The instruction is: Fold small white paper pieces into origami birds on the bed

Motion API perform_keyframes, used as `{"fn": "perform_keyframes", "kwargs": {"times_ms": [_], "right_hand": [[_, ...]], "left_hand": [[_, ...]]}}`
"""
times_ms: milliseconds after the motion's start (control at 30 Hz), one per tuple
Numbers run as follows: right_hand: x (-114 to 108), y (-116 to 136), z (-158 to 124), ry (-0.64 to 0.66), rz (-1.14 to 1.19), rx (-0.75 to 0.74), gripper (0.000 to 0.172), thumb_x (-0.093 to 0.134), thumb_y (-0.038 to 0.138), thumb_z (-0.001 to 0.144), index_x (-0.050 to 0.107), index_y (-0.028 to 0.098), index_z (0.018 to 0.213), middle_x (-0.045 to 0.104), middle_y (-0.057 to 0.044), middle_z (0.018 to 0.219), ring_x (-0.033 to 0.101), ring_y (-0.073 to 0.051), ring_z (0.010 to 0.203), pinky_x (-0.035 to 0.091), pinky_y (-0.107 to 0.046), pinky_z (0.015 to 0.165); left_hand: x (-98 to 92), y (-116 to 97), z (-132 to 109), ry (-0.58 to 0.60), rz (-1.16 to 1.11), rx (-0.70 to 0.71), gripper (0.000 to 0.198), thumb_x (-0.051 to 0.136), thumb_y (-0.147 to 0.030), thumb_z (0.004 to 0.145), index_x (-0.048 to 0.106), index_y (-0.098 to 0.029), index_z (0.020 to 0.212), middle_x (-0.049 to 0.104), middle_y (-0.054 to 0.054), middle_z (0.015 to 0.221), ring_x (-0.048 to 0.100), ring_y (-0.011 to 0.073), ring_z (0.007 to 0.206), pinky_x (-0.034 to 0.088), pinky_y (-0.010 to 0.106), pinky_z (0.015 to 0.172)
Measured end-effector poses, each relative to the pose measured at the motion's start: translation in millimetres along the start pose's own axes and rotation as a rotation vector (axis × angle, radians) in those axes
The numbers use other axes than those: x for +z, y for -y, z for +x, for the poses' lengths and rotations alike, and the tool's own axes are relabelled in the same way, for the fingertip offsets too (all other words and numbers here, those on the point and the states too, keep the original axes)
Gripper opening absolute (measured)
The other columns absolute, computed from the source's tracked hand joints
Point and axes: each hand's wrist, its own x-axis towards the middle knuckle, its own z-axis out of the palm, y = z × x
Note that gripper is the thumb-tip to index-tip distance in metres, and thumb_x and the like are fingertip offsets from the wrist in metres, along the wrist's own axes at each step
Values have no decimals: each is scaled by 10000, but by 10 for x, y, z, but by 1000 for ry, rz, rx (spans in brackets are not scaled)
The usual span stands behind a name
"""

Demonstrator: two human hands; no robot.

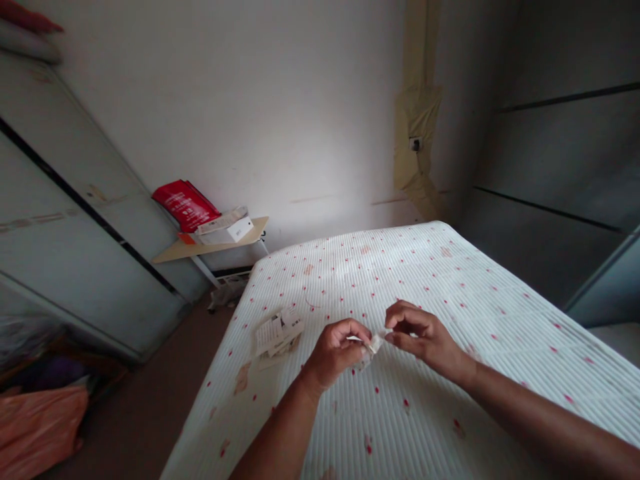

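A small crumpled white paper scrap (pixel 374 344) (light, flimsy, probably easily torn, so best taken by its edges) is pinched just below frame centre by the left hand (pixel 333 351) and right hand (pixel 421 335), over the mattress (pixel 450 280).

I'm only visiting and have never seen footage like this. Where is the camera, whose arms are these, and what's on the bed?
No machine here: the camera sits on a person's head, looking forward and down, so both arms are that person's own. The left hand and right hand pinch a small white scrap between their fingers, over a mattress with a white ribbed cover dotted red. Paper or wrapper, it is too small to tell. Left of the hands, some printed leaflets lie on the mattress. Beyond, a small table carries a white box and a red packet.
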Motion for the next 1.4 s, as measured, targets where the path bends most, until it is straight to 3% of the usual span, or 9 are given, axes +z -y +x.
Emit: {"fn": "perform_keyframes", "kwargs": {"times_ms": [133,367,700,967,1400], "right_hand": [[71,69,-76,-6,-183,-111,61,606,242,776,623,191,804,524,-28,785,488,-120,659,417,-250,574],[151,70,-112,-5,-284,-142,103,579,269,806,635,193,850,551,-38,794,503,-122,649,421,-247,558],[220,56,-132,-133,-384,-154,93,551,254,831,621,194,841,576,-31,730,531,-129,615,425,-256,557],[225,54,-116,-183,-406,-233,109,531,213,842,637,199,825,614,-46,737,577,-155,689,466,-271,599],[235,57,-121,-179,-391,-233,124,528,204,846,649,191,819,612,-49,742,583,-154,695,469,-266,603]], "left_hand": [[49,-27,-13,-33,67,66,47,623,-148,643,585,-129,661,586,33,764,539,130,711,422,235,629],[46,-61,-27,-30,170,146,28,624,-135,645,602,-139,663,612,47,773,564,156,757,448,266,674],[79,26,-3,-110,174,226,35,654,-154,659,621,-142,663,631,51,781,585,163,792,448,288,747],[122,98,-5,-166,148,220,60,680,-194,654,645,-146,667,645,55,808,595,170,813,451,295,770],[136,115,21,-188,111,217,51,683,-179,648,648,-144,659,648,49,773,595,173,803,440,296,774]]}}
